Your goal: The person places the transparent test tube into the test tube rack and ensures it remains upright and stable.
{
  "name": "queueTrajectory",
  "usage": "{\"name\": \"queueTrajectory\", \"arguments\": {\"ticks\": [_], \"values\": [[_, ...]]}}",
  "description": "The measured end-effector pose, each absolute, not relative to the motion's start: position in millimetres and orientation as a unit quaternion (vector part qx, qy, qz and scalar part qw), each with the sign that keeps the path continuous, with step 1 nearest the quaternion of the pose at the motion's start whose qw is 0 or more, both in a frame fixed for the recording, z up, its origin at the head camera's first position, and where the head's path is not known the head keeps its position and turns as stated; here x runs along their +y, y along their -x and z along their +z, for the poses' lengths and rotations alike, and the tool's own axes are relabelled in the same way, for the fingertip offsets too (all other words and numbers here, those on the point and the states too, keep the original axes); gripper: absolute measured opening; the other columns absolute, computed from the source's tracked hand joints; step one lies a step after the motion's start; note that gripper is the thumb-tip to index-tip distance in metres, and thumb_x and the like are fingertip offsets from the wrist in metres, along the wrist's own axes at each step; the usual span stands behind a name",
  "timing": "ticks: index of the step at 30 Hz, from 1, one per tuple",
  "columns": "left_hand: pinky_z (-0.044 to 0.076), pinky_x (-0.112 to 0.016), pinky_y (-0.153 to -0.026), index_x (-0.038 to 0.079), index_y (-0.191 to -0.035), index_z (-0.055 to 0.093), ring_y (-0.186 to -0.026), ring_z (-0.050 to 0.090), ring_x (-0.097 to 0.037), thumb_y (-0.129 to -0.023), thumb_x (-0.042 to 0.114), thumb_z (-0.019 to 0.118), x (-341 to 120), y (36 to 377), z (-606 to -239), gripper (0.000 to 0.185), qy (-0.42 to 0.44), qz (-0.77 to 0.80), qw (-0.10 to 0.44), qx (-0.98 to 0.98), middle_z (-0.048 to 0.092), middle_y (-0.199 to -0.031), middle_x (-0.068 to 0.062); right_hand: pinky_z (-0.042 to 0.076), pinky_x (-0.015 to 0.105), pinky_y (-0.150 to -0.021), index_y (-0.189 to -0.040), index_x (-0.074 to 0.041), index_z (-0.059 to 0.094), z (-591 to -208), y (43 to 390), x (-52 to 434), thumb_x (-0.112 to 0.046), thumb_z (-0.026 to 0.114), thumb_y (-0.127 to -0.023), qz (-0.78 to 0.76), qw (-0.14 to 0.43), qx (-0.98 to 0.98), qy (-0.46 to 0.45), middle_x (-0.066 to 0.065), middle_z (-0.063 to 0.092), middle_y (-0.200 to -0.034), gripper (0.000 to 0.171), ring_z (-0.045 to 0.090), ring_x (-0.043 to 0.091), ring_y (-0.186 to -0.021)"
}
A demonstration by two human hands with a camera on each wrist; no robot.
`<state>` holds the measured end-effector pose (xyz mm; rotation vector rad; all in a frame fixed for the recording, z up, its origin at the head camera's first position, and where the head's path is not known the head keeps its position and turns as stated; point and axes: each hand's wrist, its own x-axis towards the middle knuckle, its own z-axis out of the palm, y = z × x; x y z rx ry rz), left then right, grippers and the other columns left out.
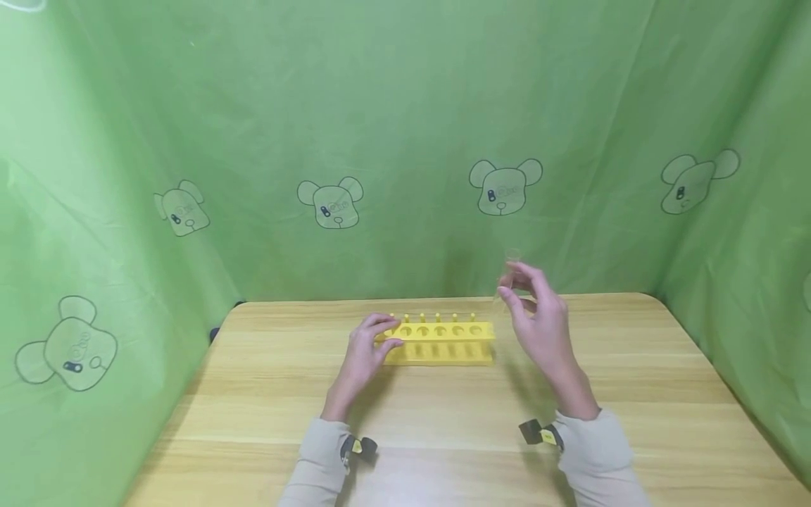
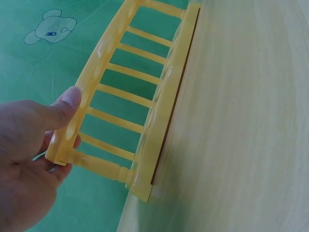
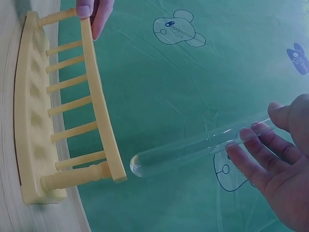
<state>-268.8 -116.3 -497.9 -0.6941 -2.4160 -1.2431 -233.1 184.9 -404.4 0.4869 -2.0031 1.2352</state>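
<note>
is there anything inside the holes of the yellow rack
No. The yellow rack shows empty holes; the left hand covers the end hole. The only glass tube is pinched in the right hand, outside the rack.

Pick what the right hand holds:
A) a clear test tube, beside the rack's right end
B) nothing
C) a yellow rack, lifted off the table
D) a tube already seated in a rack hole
A: the right hand pinches a clear tube whose round end hangs just off the end of the rack, in no hole.
</note>
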Motion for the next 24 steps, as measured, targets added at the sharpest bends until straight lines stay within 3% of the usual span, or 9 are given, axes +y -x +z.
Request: {"name": "queueTrajectory", "arguments": {"ticks": [15,24], "values": [[0.051,-0.042,-0.108,-0.003,-0.117,0.073,-0.116,0.064,-0.031,-0.081,0.005,0.084,-116.9,270.4,-496.5,0.038,0.249,-0.437,0.180,-0.846,0.069,-0.121,-0.015,0.058,0.015,-0.084,-0.137,0.000,0.057,-402.1,236.4,186.2,0.009,0.070,-0.092,0.480,0.359,-0.778,-0.188,0.016,0.069,-0.107,0.048,0.063,0.001,-0.104],[0.051,-0.042,-0.108,-0.004,-0.116,0.073,-0.115,0.064,-0.032,-0.080,0.000,0.084,-117.0,271.6,-499.2,0.038,0.247,-0.444,0.176,-0.843,0.069,-0.120,-0.017,0.057,0.015,-0.084,-0.137,0.000,0.057,-400.1,238.7,186.3,0.008,0.070,-0.093,0.473,0.354,-0.785,-0.186,0.016,0.069,-0.108,0.047,0.068,0.035,-0.102]]}}
